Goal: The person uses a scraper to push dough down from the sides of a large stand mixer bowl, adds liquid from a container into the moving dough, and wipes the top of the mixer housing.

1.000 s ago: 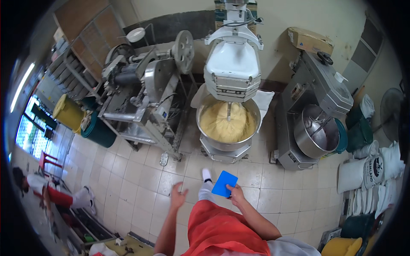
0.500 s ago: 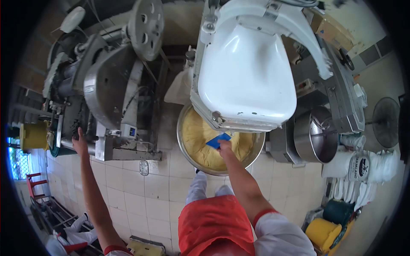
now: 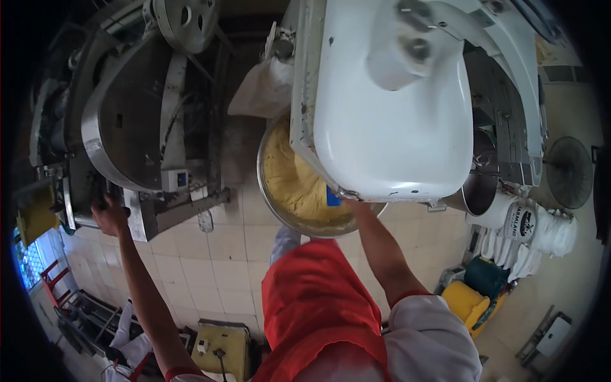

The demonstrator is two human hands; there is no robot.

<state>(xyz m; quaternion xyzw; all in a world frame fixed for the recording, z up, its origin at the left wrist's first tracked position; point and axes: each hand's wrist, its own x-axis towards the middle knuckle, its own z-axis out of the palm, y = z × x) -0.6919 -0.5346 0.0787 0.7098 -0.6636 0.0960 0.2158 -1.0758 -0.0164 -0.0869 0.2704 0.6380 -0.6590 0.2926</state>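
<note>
A round metal bowl (image 3: 266,184) full of yellow dough (image 3: 283,175) stands on the floor in front of me, its right part covered by a large glossy white machine part (image 3: 394,127). My right hand (image 3: 354,205) reaches under the lower edge of that part, closed on a blue dough scraper (image 3: 333,196) held against the dough. Some of its fingers are hidden. Far to the left, my left hand (image 3: 111,216) is on the grey metal machine (image 3: 130,127), its fingers curled at a dark part I cannot make out.
Another metal bowl (image 3: 480,188) stands right of the white part. Stacked white sacks (image 3: 541,226), a yellow bin (image 3: 463,300) and a dark green bin (image 3: 487,277) are at the right. A yellowish box (image 3: 219,347) and another person's white-clothed leg (image 3: 127,337) are at lower left.
My view has shifted and the white part now covers more of the bowl and my right hand. The scraper is turned more upright. My left hand has closed in at the machine.
</note>
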